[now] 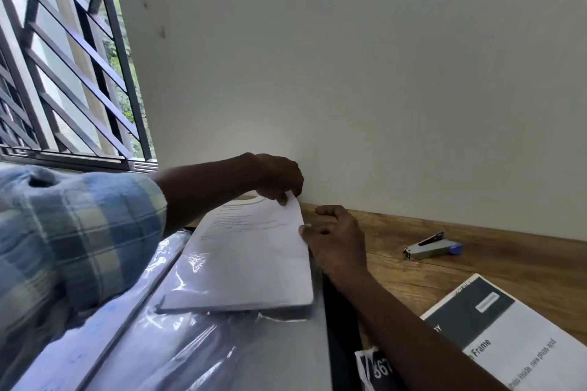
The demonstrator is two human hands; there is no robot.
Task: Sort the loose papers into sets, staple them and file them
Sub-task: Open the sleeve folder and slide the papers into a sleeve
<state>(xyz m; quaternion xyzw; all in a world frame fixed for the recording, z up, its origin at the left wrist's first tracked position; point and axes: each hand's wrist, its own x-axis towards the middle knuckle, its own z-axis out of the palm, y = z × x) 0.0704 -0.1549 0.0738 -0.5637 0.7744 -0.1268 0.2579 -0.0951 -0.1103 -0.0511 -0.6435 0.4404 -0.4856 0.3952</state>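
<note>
A set of white printed papers (251,251) lies partly inside a clear plastic sleeve of an open file (203,346) on the wooden table. My left hand (279,178) pinches the far top corner of the papers. My right hand (336,238) grips their right edge with curled fingers and thumb. A metal stapler (430,246) with a blue end lies on the table to the right, apart from both hands.
A grey and white printed booklet (508,327) lies at the lower right. A white wall (381,73) rises right behind the table (476,267). A barred window (63,57) is at the left. The file's dark spine (340,327) runs under my right forearm.
</note>
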